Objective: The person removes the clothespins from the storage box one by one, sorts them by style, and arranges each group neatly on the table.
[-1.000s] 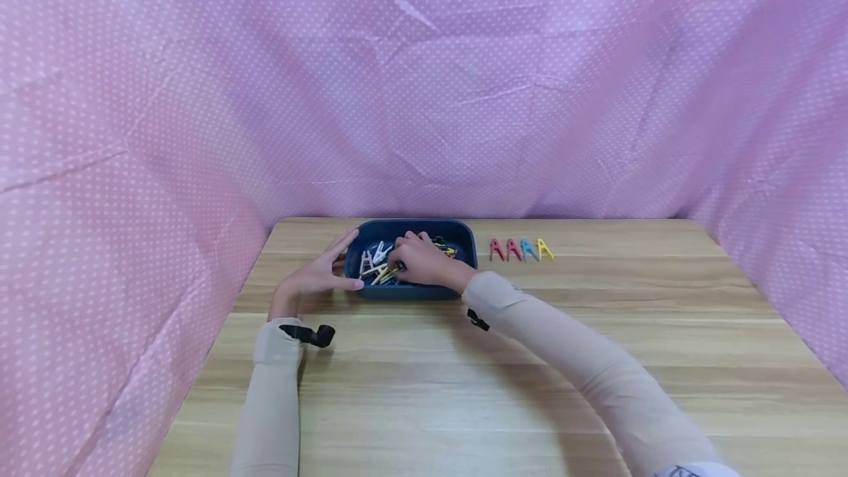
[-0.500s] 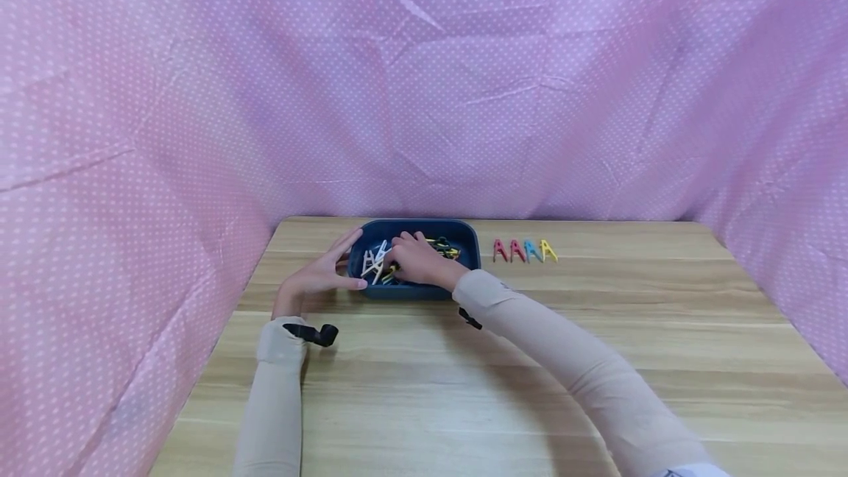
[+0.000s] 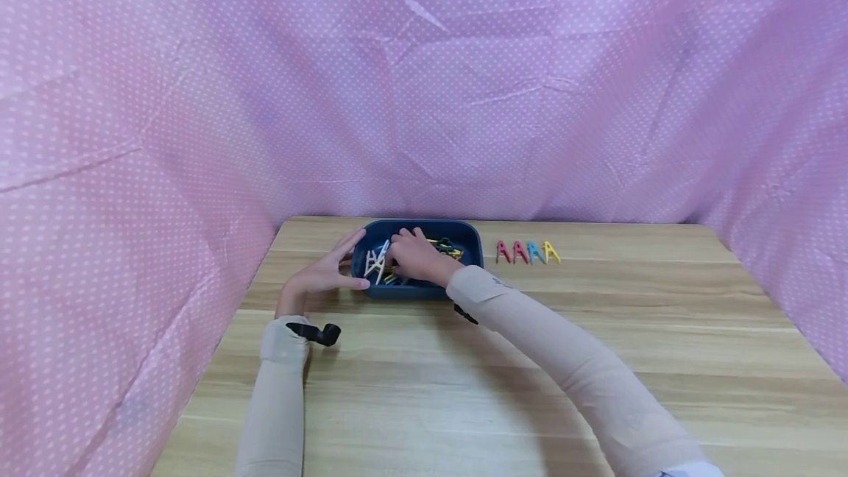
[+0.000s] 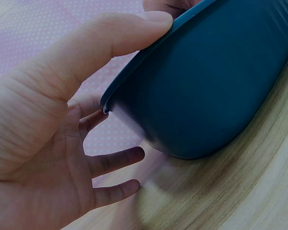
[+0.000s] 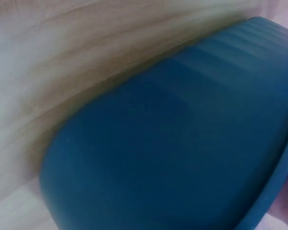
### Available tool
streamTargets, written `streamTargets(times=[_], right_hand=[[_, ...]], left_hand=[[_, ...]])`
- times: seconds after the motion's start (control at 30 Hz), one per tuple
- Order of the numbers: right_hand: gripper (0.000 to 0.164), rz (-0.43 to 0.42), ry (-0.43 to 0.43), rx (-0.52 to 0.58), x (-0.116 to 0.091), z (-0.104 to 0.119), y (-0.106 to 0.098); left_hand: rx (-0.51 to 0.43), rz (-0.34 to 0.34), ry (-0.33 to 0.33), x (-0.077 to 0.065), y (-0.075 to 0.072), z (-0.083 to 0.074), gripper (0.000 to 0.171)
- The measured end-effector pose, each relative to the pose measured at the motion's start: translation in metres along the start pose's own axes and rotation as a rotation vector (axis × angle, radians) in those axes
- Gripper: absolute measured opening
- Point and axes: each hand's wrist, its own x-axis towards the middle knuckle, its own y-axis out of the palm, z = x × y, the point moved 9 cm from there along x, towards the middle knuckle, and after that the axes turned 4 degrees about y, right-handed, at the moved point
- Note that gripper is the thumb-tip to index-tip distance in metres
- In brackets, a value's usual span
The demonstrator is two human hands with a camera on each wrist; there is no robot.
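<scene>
A dark blue rectangular bin (image 3: 404, 292) stands near the back of the table with white, cream and yellow clothespins (image 3: 379, 266) in it. My left hand (image 3: 323, 274) is at the bin's left end, fingers spread. In the left wrist view its thumb (image 4: 156, 23) rests along the rim and the other fingers reach beside the end wall. My right hand (image 3: 416, 256) reaches down among the clothespins, its fingertips hidden; I cannot tell whether it pinches one. The right wrist view is mostly filled by the bin's outer wall (image 5: 158, 139).
Right of the bin lies a row of clothespins: two red (image 3: 501, 248), one blue (image 3: 533, 248) and one yellow (image 3: 548, 248). They sit on the light wooden table (image 3: 629, 278). A pink dotted cloth (image 3: 464, 131) hangs behind and at both sides.
My right hand has shifted slightly left in the bin, stirring the clothespins; the white and cream ones lie differently. My left hand keeps its place at the bin's end.
</scene>
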Motion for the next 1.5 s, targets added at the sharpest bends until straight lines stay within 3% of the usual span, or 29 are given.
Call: streamTargets(times=[0.33,0.77,1.13,1.5], right_hand=[[0.028,0.001,-0.038,-0.030,0.002,0.006,0.006],[0.026,0.015,-0.035,-0.031,-0.006,-0.002,0.006],[0.025,0.005,-0.029,0.013,-0.014,-0.021,0.008],[0.030,0.041,-0.024,0.055,-0.015,-0.026,0.012]], left_hand=[[0.004,0.003,0.008,0.002,0.002,-0.006,0.100],[0.016,-0.030,0.014,0.008,-0.002,0.026,0.100],[0.024,-0.044,-0.001,0.007,-0.002,0.027,0.100],[0.023,-0.045,-0.015,0.007,-0.003,0.028,0.100]])
